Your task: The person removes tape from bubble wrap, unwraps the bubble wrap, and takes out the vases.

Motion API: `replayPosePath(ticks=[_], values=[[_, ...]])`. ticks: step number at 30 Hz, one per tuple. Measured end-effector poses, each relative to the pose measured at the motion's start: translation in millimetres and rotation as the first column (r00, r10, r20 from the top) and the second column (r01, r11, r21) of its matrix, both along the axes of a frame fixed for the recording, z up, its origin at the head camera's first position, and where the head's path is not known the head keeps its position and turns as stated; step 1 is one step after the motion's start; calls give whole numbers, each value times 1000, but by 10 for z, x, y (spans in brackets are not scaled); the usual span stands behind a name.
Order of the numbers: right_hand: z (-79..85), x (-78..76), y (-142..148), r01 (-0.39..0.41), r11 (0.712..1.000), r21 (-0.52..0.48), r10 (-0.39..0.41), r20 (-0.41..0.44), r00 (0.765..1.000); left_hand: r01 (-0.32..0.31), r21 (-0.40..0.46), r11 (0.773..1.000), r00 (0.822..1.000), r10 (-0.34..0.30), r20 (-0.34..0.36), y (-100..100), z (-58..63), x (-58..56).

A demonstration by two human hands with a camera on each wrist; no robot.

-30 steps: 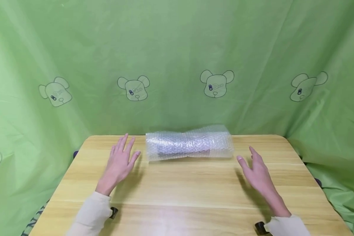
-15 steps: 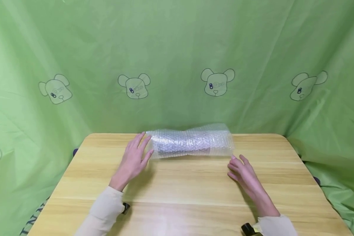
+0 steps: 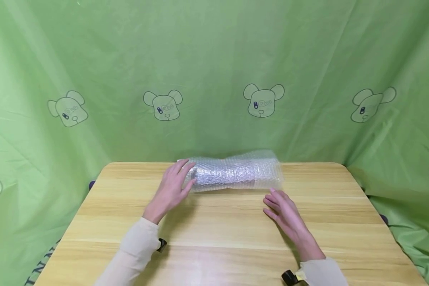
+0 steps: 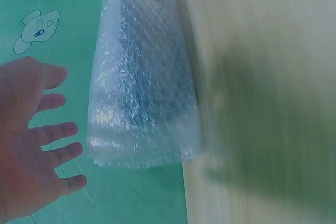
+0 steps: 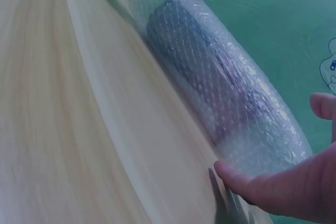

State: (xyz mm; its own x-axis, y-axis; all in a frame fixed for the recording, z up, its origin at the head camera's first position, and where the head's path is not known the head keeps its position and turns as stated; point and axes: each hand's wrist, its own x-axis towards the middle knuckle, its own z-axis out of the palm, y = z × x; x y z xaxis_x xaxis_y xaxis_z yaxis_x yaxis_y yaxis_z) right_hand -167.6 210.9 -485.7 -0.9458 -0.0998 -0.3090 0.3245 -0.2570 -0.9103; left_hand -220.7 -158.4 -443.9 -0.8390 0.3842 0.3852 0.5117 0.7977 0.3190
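A long roll of clear bubble wrap [image 3: 232, 172] lies crosswise at the table's far edge, with a dark, purplish thing inside whose kind I cannot tell. My left hand [image 3: 169, 190] hovers over its left end, fingers spread. In the left wrist view a gap shows between that hand [image 4: 31, 145] and the bubble wrap [image 4: 142, 77]. In front of the roll's right end is my right hand [image 3: 284, 212], its fingers loosely bent and holding nothing. The right wrist view has its thumb [image 5: 273, 184] close to the near end of the bubble wrap [image 5: 226, 77]; contact cannot be told.
The wooden table [image 3: 214, 230] runs from the roll toward me. Behind it and at both sides hangs a green curtain [image 3: 207, 59] printed with bear heads. A small black device [image 3: 289, 277] sits at my right wrist, another [image 3: 161, 245] at the left.
Both hands have moved inward: the left rightward until over the roll's left end, the right leftward to just before its right end. The right fingers have bent slightly. The roll stays put.
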Motion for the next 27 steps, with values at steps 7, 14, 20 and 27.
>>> replayPosePath(ticks=[7, 14, 20, 27], values=[[-39, -45, -118, -5, 992, -125, 7, 10, 1000, -11, -38, 999, 999, 13, 44, 133, 33, -31], [-89, -136, -230, -2, 955, -297, 19, 55, 998, 9, -102, 995, 999, -3, 52, 247, 42, -103], [-107, -197, -312, 12, 916, -401, 24, 84, 996, 1, -165, 986, 994, 16, 104, 315, 56, -143], [-112, -256, -401, 72, 860, -505, -12, 120, 993, 11, -223, 975, 992, 17, 124, 321, 99, -196]])
